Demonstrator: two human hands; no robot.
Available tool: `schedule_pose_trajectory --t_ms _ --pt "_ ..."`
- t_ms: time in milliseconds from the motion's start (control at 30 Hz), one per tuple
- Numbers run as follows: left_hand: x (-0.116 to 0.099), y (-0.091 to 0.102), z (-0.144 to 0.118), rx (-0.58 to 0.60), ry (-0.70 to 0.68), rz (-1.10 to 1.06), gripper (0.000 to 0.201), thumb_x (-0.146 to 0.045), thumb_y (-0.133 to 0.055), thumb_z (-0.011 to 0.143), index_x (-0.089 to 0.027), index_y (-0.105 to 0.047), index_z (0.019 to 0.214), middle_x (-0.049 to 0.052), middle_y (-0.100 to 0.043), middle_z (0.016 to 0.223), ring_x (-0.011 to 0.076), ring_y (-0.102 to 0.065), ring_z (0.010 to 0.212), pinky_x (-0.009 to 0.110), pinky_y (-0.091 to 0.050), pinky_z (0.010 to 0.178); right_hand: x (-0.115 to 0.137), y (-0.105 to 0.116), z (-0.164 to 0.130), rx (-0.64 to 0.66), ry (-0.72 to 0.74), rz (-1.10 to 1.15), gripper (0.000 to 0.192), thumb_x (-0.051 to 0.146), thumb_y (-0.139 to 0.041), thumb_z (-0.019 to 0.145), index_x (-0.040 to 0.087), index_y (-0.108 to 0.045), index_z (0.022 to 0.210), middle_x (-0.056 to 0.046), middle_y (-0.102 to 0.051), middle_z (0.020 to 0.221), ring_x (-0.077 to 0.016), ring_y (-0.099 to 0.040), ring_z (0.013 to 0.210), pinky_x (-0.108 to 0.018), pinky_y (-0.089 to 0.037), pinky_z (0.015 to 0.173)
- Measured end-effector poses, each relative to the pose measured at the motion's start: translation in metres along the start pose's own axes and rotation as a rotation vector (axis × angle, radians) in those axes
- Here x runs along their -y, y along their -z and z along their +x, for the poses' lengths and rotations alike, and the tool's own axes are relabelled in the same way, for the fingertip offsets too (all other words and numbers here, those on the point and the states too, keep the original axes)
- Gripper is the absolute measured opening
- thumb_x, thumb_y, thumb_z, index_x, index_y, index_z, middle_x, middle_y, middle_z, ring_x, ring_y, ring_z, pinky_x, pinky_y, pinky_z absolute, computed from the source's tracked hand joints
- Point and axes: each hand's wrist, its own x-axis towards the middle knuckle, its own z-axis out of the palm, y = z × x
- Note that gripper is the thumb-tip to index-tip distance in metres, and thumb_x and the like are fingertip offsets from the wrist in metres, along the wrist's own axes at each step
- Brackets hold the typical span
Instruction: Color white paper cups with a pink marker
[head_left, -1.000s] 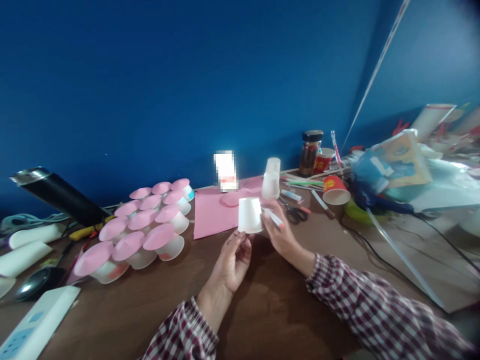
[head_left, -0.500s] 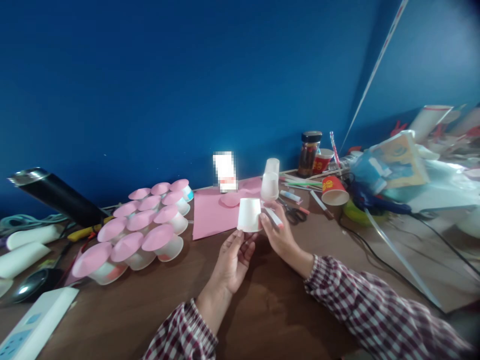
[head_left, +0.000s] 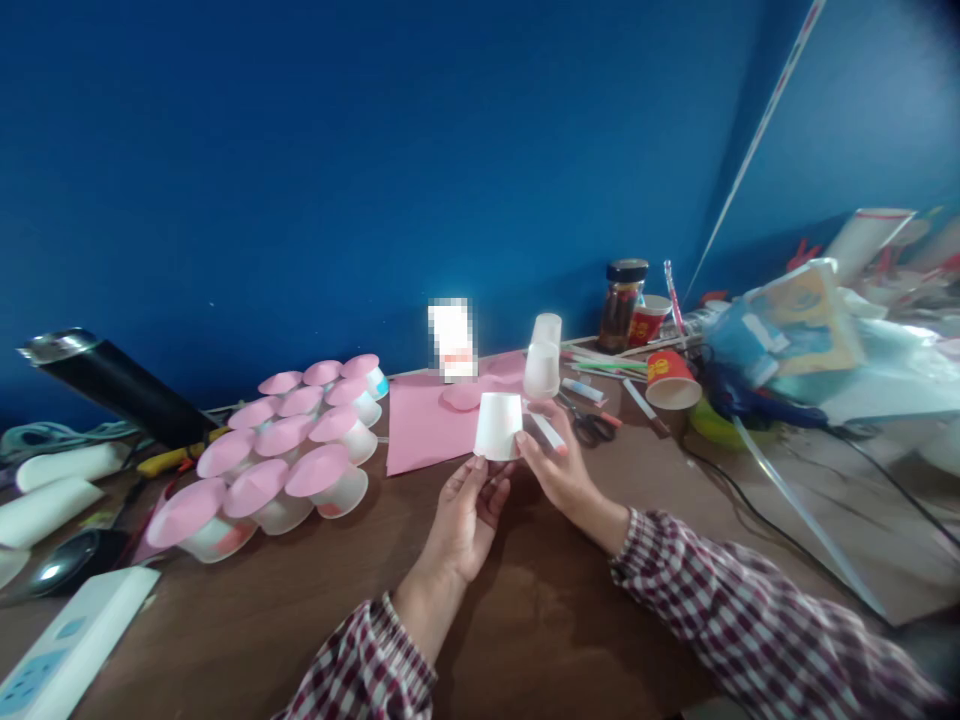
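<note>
The left hand (head_left: 469, 520) has its grip narrow, pinching the lower rim of a white paper cup (head_left: 499, 425) from beneath, over the table (head_left: 577, 620). The cup is inverted, wide mouth down, its long axis nearly upright. Just right of it, the right hand (head_left: 559, 470) holds a red-ended white marker (head_left: 549, 432) in its grip, the thumb against the cup's side; both hands touch the cup, so neither is nearer. Beyond lie pink paper (head_left: 427, 440) and, right, scissors (head_left: 594, 428); farther back are nested cups (head_left: 541, 372).
</note>
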Motion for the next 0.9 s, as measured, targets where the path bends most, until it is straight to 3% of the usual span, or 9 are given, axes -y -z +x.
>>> schedule_pose_trajectory --t_ms 333,633,800,900 --pt "0.002 0.001 0.0 0.043 -0.026 0.057 0.017 -0.012 -0.07 0.072 -0.012 -0.065 0.088 0.007 -0.069 0.092 0.014 -0.067 0.089 0.014 -0.054 0.067 -0.002 0.0 0.001 -0.02 0.009 -0.054 0.034 0.032 -0.058 0.082 0.019 -0.046 0.112 -0.006 -0.058 0.101 -0.0187 -0.058 0.097 -0.032 -0.05 0.081" --pt "0.001 -0.002 -0.003 0.023 -0.021 0.075 0.023 -0.015 -0.074 0.067 -0.013 -0.065 0.088 0.006 -0.07 0.089 0.0135 -0.067 0.085 0.016 -0.054 0.068 -0.005 -0.004 0.0 0.039 -0.016 0.072 0.031 0.025 -0.057 0.081 0.019 -0.043 0.109 -0.007 -0.062 0.098 -0.0173 -0.063 0.09 -0.032 -0.052 0.081" --pt "0.003 -0.001 -0.006 -0.053 -0.065 0.108 0.022 -0.032 -0.068 0.073 -0.011 -0.061 0.071 0.001 -0.062 0.058 0.0105 -0.063 0.057 0.014 -0.047 0.046 -0.014 -0.001 0.002 -0.013 0.043 -0.099 0.027 0.022 -0.053 0.084 0.02 -0.045 0.109 -0.006 -0.06 0.099 -0.0172 -0.059 0.091 -0.033 -0.049 0.082" --pt "0.003 0.0 -0.005 -0.121 -0.06 0.092 0.023 -0.032 -0.066 0.072 -0.013 -0.054 0.064 -0.003 -0.054 0.05 0.0077 -0.056 0.047 0.012 -0.04 0.038 -0.015 0.0 0.002 -0.005 0.09 -0.145 0.026 0.02 -0.051 0.085 0.02 -0.045 0.11 -0.006 -0.06 0.099 -0.0175 -0.058 0.092 -0.033 -0.048 0.082"
